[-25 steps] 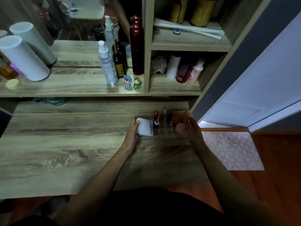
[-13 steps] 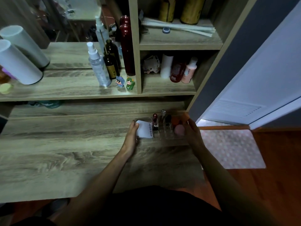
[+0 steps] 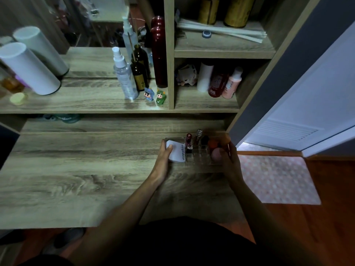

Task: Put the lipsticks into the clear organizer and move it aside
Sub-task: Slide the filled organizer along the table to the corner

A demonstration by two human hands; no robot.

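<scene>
The clear organizer (image 3: 199, 156) sits on the wooden desk (image 3: 76, 169) near its right edge. Upright in it stand a dark red lipstick (image 3: 188, 140), a silver-capped lipstick (image 3: 198, 135) and a black-capped one (image 3: 204, 140). A white 4U2skin tube (image 3: 177, 151) fills its left section; orange (image 3: 212, 144) and pink (image 3: 217, 154) sponges fill the right. My left hand (image 3: 163, 160) grips the organizer's left end, thumb on the tube. My right hand (image 3: 229, 160) holds its right end.
A shelf behind carries a spray bottle (image 3: 124, 77), a brown diffuser bottle (image 3: 139, 73), a tall red bottle (image 3: 158, 52), two small figures (image 3: 154, 96) and white cylinders (image 3: 28, 68). A cubby holds bottles (image 3: 219, 81). To the right is a polka-dot mat (image 3: 276, 179) before an open door.
The organizer and both hands keep the same grip at the desk's right end; mainly my head has shifted, sliding the scene slightly left then right.
</scene>
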